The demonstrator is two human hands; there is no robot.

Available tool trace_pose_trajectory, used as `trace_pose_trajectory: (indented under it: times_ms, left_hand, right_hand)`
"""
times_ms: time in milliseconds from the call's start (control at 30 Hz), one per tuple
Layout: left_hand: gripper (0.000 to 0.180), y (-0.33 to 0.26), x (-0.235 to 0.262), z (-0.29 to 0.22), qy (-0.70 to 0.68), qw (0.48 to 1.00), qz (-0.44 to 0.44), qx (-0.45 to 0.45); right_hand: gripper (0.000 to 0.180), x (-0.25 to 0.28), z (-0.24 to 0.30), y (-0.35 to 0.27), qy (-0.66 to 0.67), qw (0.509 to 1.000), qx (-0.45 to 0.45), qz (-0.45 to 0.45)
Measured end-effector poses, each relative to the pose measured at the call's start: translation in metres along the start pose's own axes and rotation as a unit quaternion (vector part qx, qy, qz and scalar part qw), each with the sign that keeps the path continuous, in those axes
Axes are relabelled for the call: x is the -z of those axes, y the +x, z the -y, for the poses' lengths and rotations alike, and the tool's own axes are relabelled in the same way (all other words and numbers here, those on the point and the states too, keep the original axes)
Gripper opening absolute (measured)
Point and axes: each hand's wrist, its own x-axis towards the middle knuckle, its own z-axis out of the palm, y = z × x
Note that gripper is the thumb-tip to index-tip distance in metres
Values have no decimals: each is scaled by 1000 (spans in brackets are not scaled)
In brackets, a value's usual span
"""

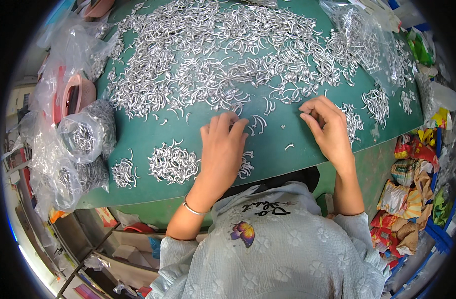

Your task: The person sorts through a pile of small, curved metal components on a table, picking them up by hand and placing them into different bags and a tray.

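Small curved silver metal pieces (203, 74) lie in a broad heap over the green table. My left hand (222, 147) is low over the table just below the heap, palm down. Its fingers are bent but spread apart, and its thumb is mostly hidden. A few loose silver pieces (258, 124) lie just right of its fingertips. To the right, my right hand (330, 128) is closed, thumb and index fingertips drawn together; what they hold, if anything, is too small to make out. One single curved piece (289, 146) rests between the hands, nearer the table edge.
Small piles (174, 163) lie along the near edge, one partly behind my left wrist. Clear bags (86, 132) of pieces and a pink basket (79, 94) crowd the left side. A plastic bag (370, 47) lies at the far right. Colourful packets (399, 199) fill a blue-framed rack.
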Motion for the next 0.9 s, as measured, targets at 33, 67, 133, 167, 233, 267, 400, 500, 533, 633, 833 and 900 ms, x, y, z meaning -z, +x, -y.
trace_pose_trajectory:
  times_ms: [33, 67, 133, 167, 233, 267, 400, 500, 533, 633, 833, 900]
  left_hand:
    - [32, -2, -2, -2, -13, 1000, 3, -5]
    - [31, -3, -4, -4, -26, 1000, 6, -9]
    - [30, -1, -5, -7, -18, 1000, 7, -17]
    - [29, 0, -6, -8, -13, 1000, 7, -20]
    - [27, 1, -6, -6, -4, 1000, -4, -23]
    - [27, 2, -5, -5, 0, 1000, -9, -25]
    - [25, -4, -5, 7, 28, 999, -27, -8]
    - [23, -2, -6, 0, 12, 999, -40, -6]
    - [23, 0, -9, -5, -1, 999, -38, -12]
    - [22, 2, -13, -5, 5, 1000, -21, -12]
    - [22, -3, -9, 3, 18, 1000, -24, 6]
    - [21, -5, -9, 4, 16, 999, -29, 8]
  right_hand:
    - [20, -4, 0, 0, -9, 999, 35, -3]
    - [22, -11, -1, 2, -19, 997, 71, -5]
    - [25, -20, 5, 8, -67, 988, 141, -3]
    - [27, -23, 8, 15, -107, 979, 175, 1]
    - [23, -30, 4, 24, -174, 961, 213, 21]
    - [22, -27, 3, 23, -179, 960, 212, 20]
    - [17, -14, -6, 17, -196, 960, 200, 19]
    - [17, -12, -5, 13, -161, 968, 194, 11]
    - [18, -17, -1, 15, -174, 963, 207, 12]
    - [19, -31, 7, 22, -222, 947, 231, 29]
    - [17, -29, 7, 28, -259, 935, 232, 65]
    - [16, -28, 2, 35, -236, 939, 251, 15]
